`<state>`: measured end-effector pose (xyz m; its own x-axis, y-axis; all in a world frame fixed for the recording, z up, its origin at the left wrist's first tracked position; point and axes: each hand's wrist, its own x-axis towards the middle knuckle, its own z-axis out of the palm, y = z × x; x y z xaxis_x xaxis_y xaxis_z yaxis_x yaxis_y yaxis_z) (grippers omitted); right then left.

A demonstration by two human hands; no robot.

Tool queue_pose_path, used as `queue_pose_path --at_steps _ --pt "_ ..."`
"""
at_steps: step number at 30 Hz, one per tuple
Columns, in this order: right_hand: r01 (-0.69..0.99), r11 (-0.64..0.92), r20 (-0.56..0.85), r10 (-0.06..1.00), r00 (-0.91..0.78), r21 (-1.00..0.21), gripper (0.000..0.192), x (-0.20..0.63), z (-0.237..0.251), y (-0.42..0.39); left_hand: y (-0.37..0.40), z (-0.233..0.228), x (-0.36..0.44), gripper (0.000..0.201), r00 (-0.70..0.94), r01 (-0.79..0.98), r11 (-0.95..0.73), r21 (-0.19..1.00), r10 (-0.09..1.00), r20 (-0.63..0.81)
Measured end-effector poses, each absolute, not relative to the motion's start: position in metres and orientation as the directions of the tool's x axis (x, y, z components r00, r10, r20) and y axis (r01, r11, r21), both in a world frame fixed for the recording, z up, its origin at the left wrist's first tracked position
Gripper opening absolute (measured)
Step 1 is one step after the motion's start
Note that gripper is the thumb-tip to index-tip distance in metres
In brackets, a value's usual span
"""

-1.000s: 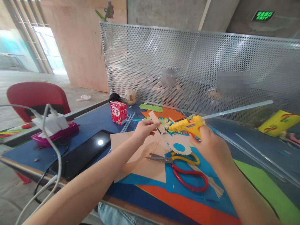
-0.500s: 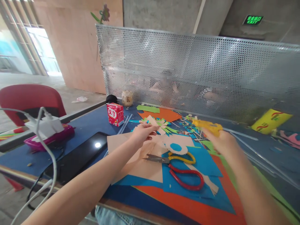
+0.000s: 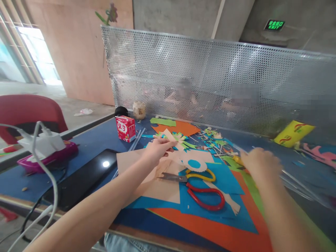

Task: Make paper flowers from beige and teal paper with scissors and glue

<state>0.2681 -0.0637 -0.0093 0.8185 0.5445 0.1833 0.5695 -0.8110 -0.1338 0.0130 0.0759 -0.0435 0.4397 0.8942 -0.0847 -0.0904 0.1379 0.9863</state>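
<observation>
My left hand [image 3: 156,151] pinches a small tan paper piece [image 3: 170,135] above the blue table [image 3: 99,140], close to a green and tan paper flower cutout [image 3: 181,139]. My right hand [image 3: 259,167] is blurred and low at the right, closed around the yellow glue gun [image 3: 238,160], of which only a sliver shows at the hand's left side. Between the hands lie scissors [image 3: 202,190] with one yellow and one red handle, on blue and tan paper sheets. A white toothed disc with a blue centre [image 3: 194,163] lies just above the scissors.
A red drink carton [image 3: 125,128], a black tablet [image 3: 78,178], a magenta case with white chargers [image 3: 44,148] and cables sit at the left. Clear glue sticks [image 3: 296,182] lie at the right. A perforated metal screen [image 3: 210,80] stands behind, with people beyond it. A yellow packet [image 3: 294,133] lies far right.
My right hand has swung the glue gun away from the paper piece, down and to the right toward the table. My left hand has stayed in place with the paper.
</observation>
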Motion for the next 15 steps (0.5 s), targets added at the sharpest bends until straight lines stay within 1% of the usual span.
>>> queue_pose_path --at_steps 2,3,5,8,12,15 --pt "0.73 -0.663 0.088 0.727 0.681 -0.169 0.045 0.238 -0.009 -0.053 0.077 -0.044 0.014 0.023 0.436 -0.086 0.147 0.985 0.895 -0.096" --pt "0.777 -0.601 0.031 0.787 0.616 -0.187 0.044 0.224 -0.012 -0.048 0.078 -0.045 0.015 0.024 0.432 -0.084 0.154 0.985 0.896 -0.103" --pt "0.835 -0.51 -0.02 0.856 0.517 -0.207 0.041 0.203 -0.02 -0.041 0.08 -0.045 0.017 0.025 0.418 -0.081 0.169 0.982 0.9 -0.121" --pt "0.864 -0.449 -0.044 0.891 0.452 -0.226 0.041 0.19 -0.031 -0.037 0.083 -0.043 0.019 0.023 0.395 -0.08 0.19 0.978 0.907 -0.144" --pt "0.871 -0.414 -0.096 0.91 0.403 -0.265 0.048 0.195 -0.036 -0.037 0.082 -0.04 0.021 0.02 0.375 -0.09 0.203 0.975 0.914 -0.155" --pt "0.863 -0.387 -0.121 0.922 0.368 -0.326 0.045 0.203 -0.039 -0.035 0.081 -0.038 0.022 0.021 0.365 -0.097 0.222 0.97 0.915 -0.173"
